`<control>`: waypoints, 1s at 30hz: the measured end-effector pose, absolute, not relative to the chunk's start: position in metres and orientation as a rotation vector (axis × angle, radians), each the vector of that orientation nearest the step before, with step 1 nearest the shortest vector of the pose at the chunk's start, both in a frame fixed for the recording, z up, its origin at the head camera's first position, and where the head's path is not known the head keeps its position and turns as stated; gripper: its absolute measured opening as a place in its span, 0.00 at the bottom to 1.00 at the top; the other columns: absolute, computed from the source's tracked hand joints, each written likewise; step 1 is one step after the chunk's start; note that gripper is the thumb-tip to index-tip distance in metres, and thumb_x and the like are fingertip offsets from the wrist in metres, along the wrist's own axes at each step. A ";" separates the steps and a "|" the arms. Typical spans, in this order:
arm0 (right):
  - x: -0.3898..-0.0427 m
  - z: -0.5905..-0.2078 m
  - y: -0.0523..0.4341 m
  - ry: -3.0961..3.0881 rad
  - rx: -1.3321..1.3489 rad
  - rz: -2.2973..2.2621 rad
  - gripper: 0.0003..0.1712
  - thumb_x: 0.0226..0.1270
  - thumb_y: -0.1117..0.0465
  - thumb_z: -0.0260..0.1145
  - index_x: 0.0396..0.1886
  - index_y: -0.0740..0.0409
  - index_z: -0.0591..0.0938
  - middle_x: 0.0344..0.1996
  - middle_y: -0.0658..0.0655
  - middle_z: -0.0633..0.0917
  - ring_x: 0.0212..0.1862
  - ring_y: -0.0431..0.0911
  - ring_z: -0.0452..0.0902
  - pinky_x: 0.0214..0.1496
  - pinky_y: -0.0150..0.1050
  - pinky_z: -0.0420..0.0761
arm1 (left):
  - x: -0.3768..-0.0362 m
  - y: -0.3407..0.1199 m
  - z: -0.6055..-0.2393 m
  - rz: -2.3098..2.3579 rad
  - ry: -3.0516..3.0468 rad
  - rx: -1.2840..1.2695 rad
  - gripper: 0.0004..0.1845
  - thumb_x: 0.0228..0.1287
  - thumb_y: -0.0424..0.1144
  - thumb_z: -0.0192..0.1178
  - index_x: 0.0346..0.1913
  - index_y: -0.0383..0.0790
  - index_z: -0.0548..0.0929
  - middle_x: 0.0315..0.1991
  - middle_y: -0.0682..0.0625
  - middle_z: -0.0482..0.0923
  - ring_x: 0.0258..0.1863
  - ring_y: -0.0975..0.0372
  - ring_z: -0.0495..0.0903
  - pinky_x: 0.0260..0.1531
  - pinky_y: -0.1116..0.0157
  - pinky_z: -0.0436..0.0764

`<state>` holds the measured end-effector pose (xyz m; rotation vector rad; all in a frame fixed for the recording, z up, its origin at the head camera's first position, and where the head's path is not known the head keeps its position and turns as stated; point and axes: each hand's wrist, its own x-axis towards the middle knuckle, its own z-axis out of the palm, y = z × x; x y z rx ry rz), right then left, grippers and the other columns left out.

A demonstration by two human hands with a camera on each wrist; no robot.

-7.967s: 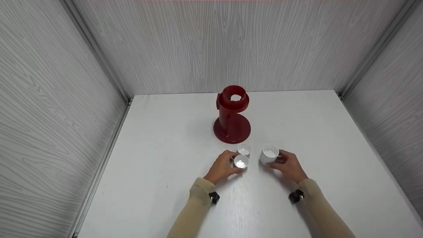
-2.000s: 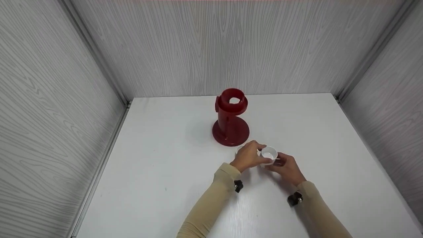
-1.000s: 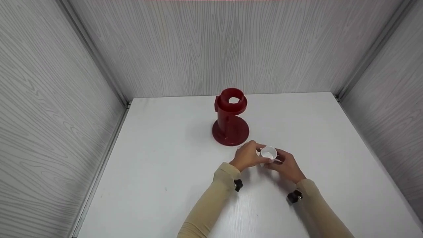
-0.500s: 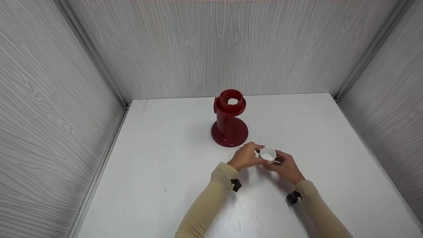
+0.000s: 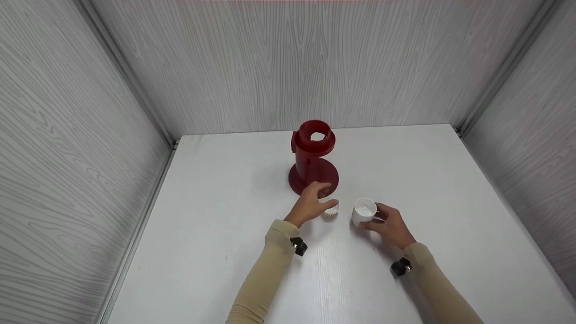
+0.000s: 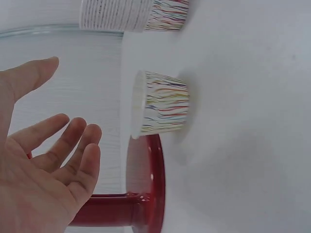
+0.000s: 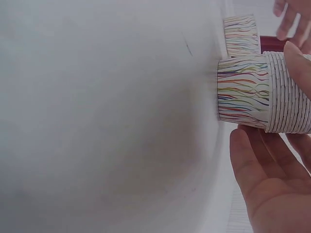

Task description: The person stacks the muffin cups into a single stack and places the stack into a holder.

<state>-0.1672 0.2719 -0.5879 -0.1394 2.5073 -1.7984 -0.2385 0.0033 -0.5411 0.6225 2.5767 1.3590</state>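
A stack of white paper cups (image 5: 363,211) with coloured stripes stands on the white table (image 5: 225,216). My right hand (image 5: 376,217) grips it from the right, thumb and fingers curled round the stack (image 7: 265,92). One single striped cup (image 5: 332,208) stands just left of it. My left hand (image 5: 325,196) hovers over and just left of that cup, fingers straight and spread, holding nothing. In the left wrist view the single cup (image 6: 160,104) sits a little beyond my fingertips (image 6: 90,145), apart from them.
A red stand (image 5: 313,157) with a round base and a ring-shaped top rises just behind the cups, close to my left hand. Grey wood-grain walls (image 5: 288,67) close the table on the left, back and right.
My left hand has let go of the stack and moved left to the single cup. The right hand and the stack have stayed put.
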 end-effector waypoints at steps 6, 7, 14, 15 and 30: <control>-0.168 -0.591 0.272 2.487 -0.145 -1.806 0.40 0.52 0.58 0.84 0.66 0.52 0.80 0.63 0.56 0.84 0.61 0.44 0.83 0.59 0.32 0.84 | -0.236 -0.004 -0.563 1.338 2.602 0.580 0.40 0.63 0.51 0.73 0.73 0.36 0.73 0.62 0.42 0.77 0.62 0.52 0.78 0.67 0.56 0.78; -0.168 -0.591 0.272 2.485 -0.148 -1.811 0.40 0.52 0.58 0.84 0.66 0.53 0.80 0.63 0.57 0.84 0.61 0.44 0.83 0.59 0.32 0.84 | -0.235 -0.004 -0.565 1.315 2.613 0.574 0.41 0.62 0.52 0.74 0.73 0.37 0.72 0.64 0.42 0.77 0.63 0.52 0.77 0.68 0.55 0.77; -0.168 -0.592 0.272 2.494 -0.166 -1.814 0.39 0.53 0.60 0.84 0.66 0.53 0.80 0.62 0.57 0.84 0.59 0.38 0.83 0.60 0.31 0.83 | -0.233 -0.001 -0.575 1.213 2.680 0.523 0.43 0.58 0.52 0.76 0.72 0.36 0.72 0.63 0.43 0.76 0.62 0.53 0.78 0.67 0.57 0.77; -0.168 -0.592 0.272 2.497 -0.169 -1.812 0.39 0.53 0.60 0.83 0.66 0.54 0.80 0.62 0.58 0.84 0.59 0.39 0.83 0.60 0.31 0.83 | -0.232 0.000 -0.577 1.214 2.681 0.514 0.43 0.58 0.51 0.77 0.72 0.36 0.73 0.62 0.43 0.76 0.61 0.53 0.78 0.67 0.57 0.77; -0.167 -0.590 0.270 2.499 -0.149 -1.811 0.39 0.52 0.62 0.84 0.66 0.55 0.80 0.62 0.57 0.84 0.59 0.40 0.83 0.61 0.32 0.83 | -0.230 -0.001 -0.591 1.348 2.670 0.465 0.32 0.56 0.47 0.79 0.61 0.38 0.81 0.52 0.48 0.80 0.50 0.59 0.78 0.56 0.61 0.79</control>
